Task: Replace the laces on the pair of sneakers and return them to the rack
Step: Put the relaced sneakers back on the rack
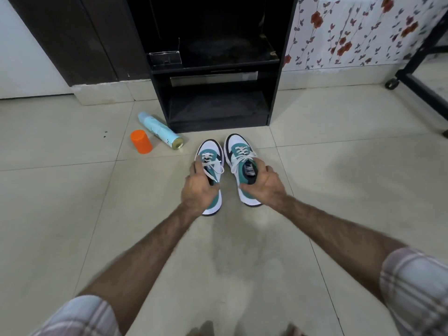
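Two white, teal and black sneakers with white laces sit side by side on the tiled floor, toes pointing at the black rack. My left hand grips the left sneaker at its collar, fingers curled into the opening. My right hand grips the right sneaker at its heel and collar, thumb on the inner side. Both shoes look laced, with loose lace ends lying across their tongues. The rack's two shelves stand just beyond the toes.
A light blue spray can lies on its side left of the rack, next to an orange cap. A small clear box sits on the rack's upper shelf. A black wheeled frame stands at the right.
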